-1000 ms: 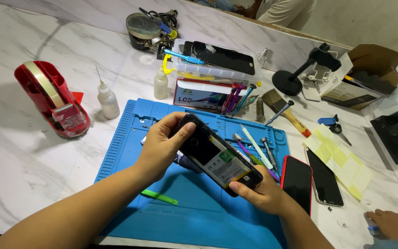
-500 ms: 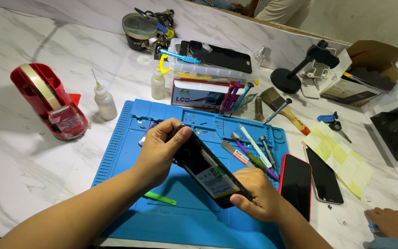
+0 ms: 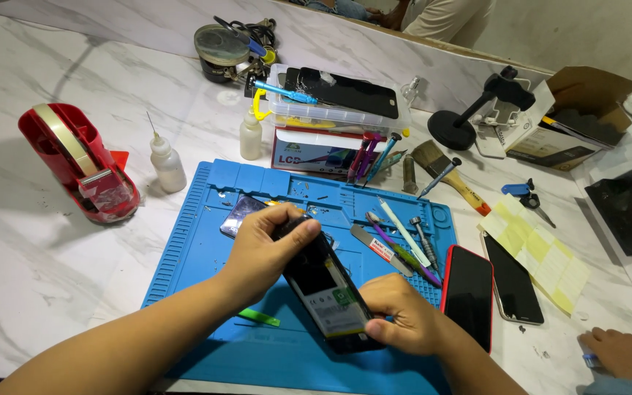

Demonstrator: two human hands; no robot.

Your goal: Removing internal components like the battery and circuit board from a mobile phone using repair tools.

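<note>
Over the blue ribbed silicone mat (image 3: 206, 256), opened black phone (image 3: 327, 292) lies diagonally, left hand (image 3: 261, 252) gripping its upper end, right hand (image 3: 396, 322) pinching its lower end.

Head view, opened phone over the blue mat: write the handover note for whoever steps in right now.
Left hand: grips the top end of the opened phone, thumb on its edge.
Right hand: holds the bottom end, fingers curled around it.
The phone is tilted above the blue mat, battery side up, back cover off.
On the mat: a detached dark panel just behind the left hand, a green pick, and pry tools to the right.
A red phone and a black phone lie to the right.
Done: phone opened. Left: cannot tell.
</note>
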